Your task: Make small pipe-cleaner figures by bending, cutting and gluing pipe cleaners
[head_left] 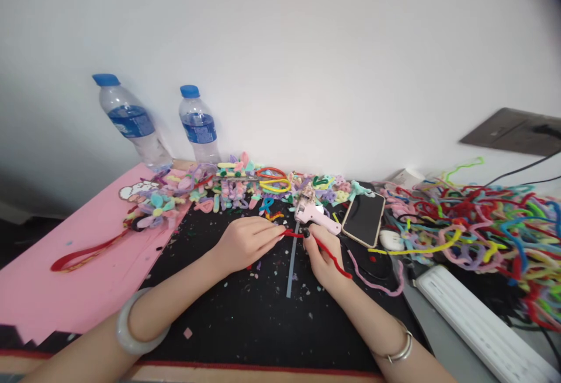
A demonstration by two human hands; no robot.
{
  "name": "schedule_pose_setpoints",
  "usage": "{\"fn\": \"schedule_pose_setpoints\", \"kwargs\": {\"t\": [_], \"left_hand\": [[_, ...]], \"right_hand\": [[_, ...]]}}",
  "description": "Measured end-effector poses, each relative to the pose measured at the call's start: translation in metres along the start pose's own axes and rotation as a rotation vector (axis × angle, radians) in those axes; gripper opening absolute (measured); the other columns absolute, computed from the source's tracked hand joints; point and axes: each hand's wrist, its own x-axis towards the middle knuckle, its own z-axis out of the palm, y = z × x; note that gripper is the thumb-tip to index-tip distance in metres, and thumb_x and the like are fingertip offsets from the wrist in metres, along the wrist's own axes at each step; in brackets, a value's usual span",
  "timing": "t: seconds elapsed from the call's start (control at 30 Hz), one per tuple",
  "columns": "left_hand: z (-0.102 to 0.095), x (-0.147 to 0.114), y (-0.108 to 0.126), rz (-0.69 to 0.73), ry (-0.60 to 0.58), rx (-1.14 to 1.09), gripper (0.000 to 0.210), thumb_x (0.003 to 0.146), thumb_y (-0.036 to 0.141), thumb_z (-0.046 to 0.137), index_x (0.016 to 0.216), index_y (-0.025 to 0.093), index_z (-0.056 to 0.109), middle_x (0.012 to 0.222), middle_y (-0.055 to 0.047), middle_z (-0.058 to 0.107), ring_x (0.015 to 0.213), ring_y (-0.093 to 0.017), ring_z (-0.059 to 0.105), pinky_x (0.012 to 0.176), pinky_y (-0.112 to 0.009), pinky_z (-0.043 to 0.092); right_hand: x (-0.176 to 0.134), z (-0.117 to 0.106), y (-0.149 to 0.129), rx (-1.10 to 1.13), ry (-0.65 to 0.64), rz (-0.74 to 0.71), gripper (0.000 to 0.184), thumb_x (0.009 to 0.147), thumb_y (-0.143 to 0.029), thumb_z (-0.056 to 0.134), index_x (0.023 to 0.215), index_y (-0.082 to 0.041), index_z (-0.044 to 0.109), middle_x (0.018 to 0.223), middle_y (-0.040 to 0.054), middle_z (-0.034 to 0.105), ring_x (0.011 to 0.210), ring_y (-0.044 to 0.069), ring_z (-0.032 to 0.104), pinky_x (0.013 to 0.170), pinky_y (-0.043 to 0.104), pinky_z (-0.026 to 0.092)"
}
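Between my two hands runs a red pipe cleaner. Its left end is pinched in the fingertips of my left hand. My right hand grips it farther along, and the tail hangs over that hand toward the wrist. Just beyond my right hand lies a pale pink glue gun, with a clear glue stick on the black mat below my hands. Small twisted pipe cleaner pieces, one a blue loop, lie past my fingertips.
Finished-looking pipe cleaner shapes line the wall, near two water bottles. Pink paper covers the left side. A phone, a white mouse, a power strip and a tangled pipe cleaner heap occupy the right.
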Motion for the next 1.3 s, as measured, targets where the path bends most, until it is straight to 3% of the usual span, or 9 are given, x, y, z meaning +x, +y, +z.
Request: {"fn": "schedule_pose_setpoints", "kwargs": {"t": [0.23,1.3], "left_hand": [[0.007,0.002,-0.007,-0.045,0.007,-0.004,0.017,0.081,0.016,0.058,0.097,0.016,0.064,0.088,-0.004,0.071,0.08,-0.014,0.065,0.08,-0.028,0.052],[-0.004,-0.006,-0.008,-0.031,-0.036,-0.09,0.018,0.082,0.015,0.055,0.098,0.016,0.065,0.087,-0.007,0.071,0.079,-0.014,0.066,0.075,-0.025,0.053]], "right_hand": [[0.002,0.005,0.005,-0.021,0.004,0.005,0.024,0.089,-0.021,0.038,0.066,-0.019,0.043,0.061,-0.0012,0.043,0.058,0.014,0.041,0.057,0.028,0.031],[0.003,0.011,0.009,-0.033,-0.112,-0.109,0.015,0.089,-0.017,0.036,0.079,-0.021,0.045,0.073,0.0027,0.05,0.066,0.016,0.047,0.061,0.029,0.039]]}}
